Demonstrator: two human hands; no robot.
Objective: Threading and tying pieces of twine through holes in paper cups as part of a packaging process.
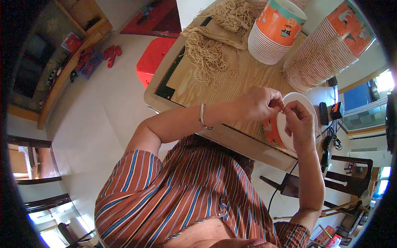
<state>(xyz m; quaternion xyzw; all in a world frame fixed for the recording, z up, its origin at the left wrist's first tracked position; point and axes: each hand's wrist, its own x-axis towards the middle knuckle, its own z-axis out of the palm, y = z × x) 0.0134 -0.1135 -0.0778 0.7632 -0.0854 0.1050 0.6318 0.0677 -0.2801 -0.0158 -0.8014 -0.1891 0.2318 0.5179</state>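
Observation:
My left hand (pixel 264 103) and my right hand (pixel 299 124) meet fingertip to fingertip over the right part of the table, both closed in a pinch. A tiny pale bit shows between the fingertips, too small to name. Below and behind them an orange paper bucket (pixel 271 131) lies on its side, its white round end turned to the right; my right hand covers part of it. A thin strand hangs beside my right wrist. Farther back stands a stack of orange and white paper buckets (pixel 271 47). Right of it leans a longer stack (pixel 308 66) with twine strands across it.
Loose beige twine (pixel 209 56) lies heaped on the wooden table (pixel 244 76) at the far left. Black adapters and cables (pixel 331 111) lie along the right edge. A red stool (pixel 155 58) stands left of the table, a dark chair (pixel 349 177) to the right.

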